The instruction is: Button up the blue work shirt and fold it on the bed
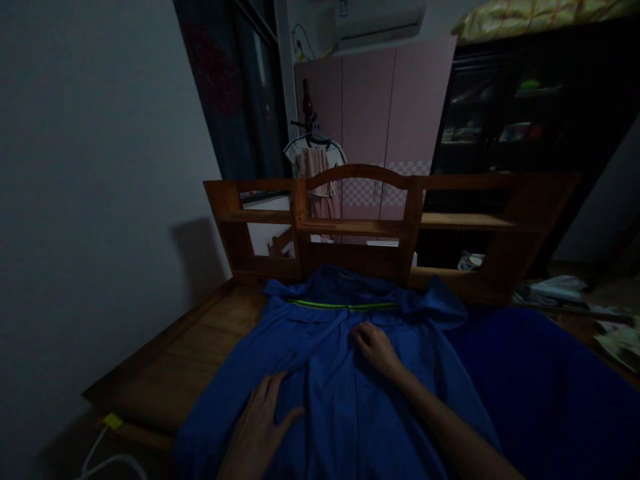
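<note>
A blue long-sleeved work jacket (325, 360) with a thin yellow-green stripe across the chest lies spread, front up, collar toward the wooden headboard. My left hand (263, 420) rests flat on its lower left side, thumb spread from the fingers. Higher up, beside the middle front seam, my right hand (377, 347) has its fingers curled together against the jacket's cloth. What lies under those fingertips is hidden.
A wooden headboard with shelves (355, 227) stands behind the jacket. Bare bed boards (200, 347) show on the left, dark blue fabric (545, 387) on the right. A white cable (115, 460) hangs at the lower left. Beyond are a pink wardrobe (367, 113) and hanging clothes (315, 160).
</note>
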Action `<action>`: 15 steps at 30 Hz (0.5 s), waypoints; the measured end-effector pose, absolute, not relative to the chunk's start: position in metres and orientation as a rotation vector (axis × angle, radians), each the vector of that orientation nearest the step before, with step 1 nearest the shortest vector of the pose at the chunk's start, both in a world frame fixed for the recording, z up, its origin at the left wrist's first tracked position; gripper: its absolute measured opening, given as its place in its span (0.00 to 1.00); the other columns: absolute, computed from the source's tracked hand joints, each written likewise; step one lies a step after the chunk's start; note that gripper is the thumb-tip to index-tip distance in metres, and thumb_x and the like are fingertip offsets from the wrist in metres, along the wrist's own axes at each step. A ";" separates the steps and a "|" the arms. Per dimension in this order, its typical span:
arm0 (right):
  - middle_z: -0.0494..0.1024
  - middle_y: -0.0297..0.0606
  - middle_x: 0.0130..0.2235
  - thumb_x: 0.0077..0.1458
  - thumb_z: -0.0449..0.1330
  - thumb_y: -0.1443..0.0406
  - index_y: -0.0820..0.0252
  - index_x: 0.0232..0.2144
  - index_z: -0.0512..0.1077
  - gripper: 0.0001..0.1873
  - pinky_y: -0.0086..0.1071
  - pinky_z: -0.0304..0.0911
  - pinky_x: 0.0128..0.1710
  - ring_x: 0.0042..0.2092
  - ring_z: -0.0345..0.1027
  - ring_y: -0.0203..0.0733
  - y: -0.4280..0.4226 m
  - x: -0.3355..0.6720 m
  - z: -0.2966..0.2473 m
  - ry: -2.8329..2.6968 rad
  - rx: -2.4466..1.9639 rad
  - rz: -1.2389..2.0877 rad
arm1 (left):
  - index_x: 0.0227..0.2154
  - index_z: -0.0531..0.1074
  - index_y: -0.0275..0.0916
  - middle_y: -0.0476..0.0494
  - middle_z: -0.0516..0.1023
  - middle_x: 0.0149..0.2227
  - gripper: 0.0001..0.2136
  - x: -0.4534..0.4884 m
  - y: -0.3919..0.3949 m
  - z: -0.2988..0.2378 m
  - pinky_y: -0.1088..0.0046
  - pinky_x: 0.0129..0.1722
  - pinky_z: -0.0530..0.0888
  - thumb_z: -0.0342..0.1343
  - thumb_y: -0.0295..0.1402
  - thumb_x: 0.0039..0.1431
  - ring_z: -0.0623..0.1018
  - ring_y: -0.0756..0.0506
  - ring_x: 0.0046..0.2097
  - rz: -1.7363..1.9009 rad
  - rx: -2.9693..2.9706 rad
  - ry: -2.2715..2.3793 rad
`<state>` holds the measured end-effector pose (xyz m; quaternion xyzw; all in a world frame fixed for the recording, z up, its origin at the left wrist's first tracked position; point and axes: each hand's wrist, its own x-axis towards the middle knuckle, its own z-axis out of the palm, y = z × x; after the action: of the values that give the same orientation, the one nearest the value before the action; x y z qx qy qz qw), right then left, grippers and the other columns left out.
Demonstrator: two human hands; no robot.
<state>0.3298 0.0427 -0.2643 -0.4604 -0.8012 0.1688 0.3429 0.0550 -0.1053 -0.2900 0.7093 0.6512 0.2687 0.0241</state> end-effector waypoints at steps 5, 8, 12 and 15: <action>0.73 0.37 0.36 0.62 0.45 0.59 0.58 0.38 0.69 0.15 0.30 0.59 0.40 0.38 0.66 0.38 0.039 0.328 -0.259 -2.064 -1.173 0.461 | 0.26 0.68 0.40 0.42 0.71 0.30 0.12 0.038 -0.104 -0.288 0.65 0.38 0.72 0.49 0.42 0.57 0.74 0.43 0.34 0.908 2.079 1.969; 0.73 0.37 0.35 0.61 0.46 0.57 0.58 0.37 0.69 0.16 0.30 0.59 0.39 0.37 0.67 0.39 0.042 0.329 -0.260 -1.980 -1.160 0.567 | 0.24 0.69 0.40 0.43 0.71 0.29 0.13 0.045 -0.107 -0.262 0.67 0.37 0.71 0.47 0.41 0.58 0.73 0.43 0.33 0.926 1.958 1.910; 0.71 0.33 0.27 0.61 0.44 0.52 0.59 0.31 0.69 0.21 0.27 0.58 0.29 0.28 0.65 0.36 0.050 0.333 -0.265 -1.885 -1.187 0.691 | 0.29 0.71 0.41 0.46 0.74 0.32 0.14 0.054 -0.121 -0.218 0.69 0.41 0.71 0.51 0.47 0.54 0.73 0.43 0.38 1.166 1.578 1.759; 0.70 0.32 0.24 0.61 0.42 0.52 0.60 0.29 0.69 0.23 0.26 0.56 0.25 0.25 0.64 0.35 0.053 0.336 -0.266 -1.847 -1.205 0.727 | 0.29 0.70 0.40 0.47 0.75 0.31 0.17 0.052 -0.126 -0.199 0.71 0.37 0.72 0.57 0.50 0.46 0.74 0.43 0.37 1.400 1.133 1.557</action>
<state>0.3361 0.0527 -0.2657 -0.4760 -0.7294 0.2871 0.3986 0.0521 -0.1264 -0.1990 0.4417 0.6073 0.5461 0.3711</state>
